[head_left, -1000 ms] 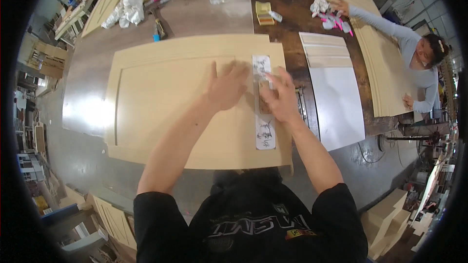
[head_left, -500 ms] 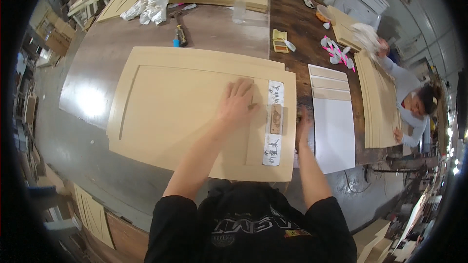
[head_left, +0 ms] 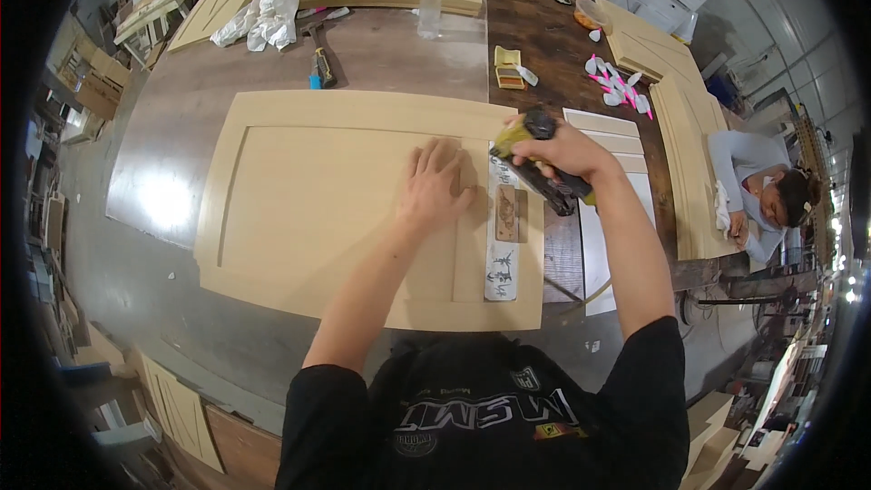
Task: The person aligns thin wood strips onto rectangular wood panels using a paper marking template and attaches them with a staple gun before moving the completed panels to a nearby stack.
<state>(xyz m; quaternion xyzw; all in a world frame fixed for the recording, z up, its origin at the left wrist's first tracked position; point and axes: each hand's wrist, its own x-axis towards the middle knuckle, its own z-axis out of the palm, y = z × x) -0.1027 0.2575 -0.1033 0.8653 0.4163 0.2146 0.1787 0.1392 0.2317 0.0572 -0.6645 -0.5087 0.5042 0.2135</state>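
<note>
A large beige cabinet door panel [head_left: 327, 204] with a recessed middle lies flat before me. My left hand [head_left: 434, 186] rests on it near the right part of the recess, fingers spread. My right hand [head_left: 573, 154] grips a yellow-green and black nail gun [head_left: 550, 191], held over the panel's upper right edge; a thin hose shows below it. Along the panel's right side lies a white strip [head_left: 500, 277] with dark markings, and on that strip sits a small brown plate [head_left: 507, 216]. Whether the nail gun's nose touches the panel is hard to see.
A hammer [head_left: 321, 63], crumpled white plastic [head_left: 270, 18], a clear bottle [head_left: 429, 11] and a small yellow box [head_left: 511, 71] lie beyond the panel. Pink-and-white pieces [head_left: 619, 89] are at right. A co-worker [head_left: 758, 177] leans over stacked panels [head_left: 685, 177].
My right hand has come up from beside the panel and now holds the nail gun over its edge. My left hand stays on the panel. The co-worker's raised hand has come down.
</note>
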